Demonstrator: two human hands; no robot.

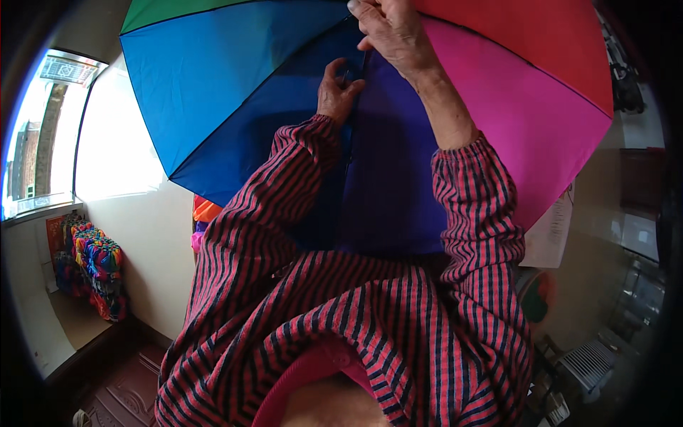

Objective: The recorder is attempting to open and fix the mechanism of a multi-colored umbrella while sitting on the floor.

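An opened umbrella [398, 156] with green, blue, dark blue, purple, pink and red panels spreads in front of me. Dark ribs run along the seams, and the top of the canopy is cut off by the picture's edge. My left hand [337, 94] is at the dark blue panel, thumb and forefinger curved with a gap between them. Higher up and to its right, my right hand [391, 34] is closed, its fingers bent together near the seam between dark blue and purple. What those fingers pinch is hidden.
Bundles of multicoloured cloth [96, 263] are stacked at the left, below a bright window [43, 135]. Orange and pink fabric [205, 213] shows behind the canopy's lower left edge. A slatted metal stool [587, 363] stands at the lower right. A dark red carved panel [117, 391] is at the lower left.
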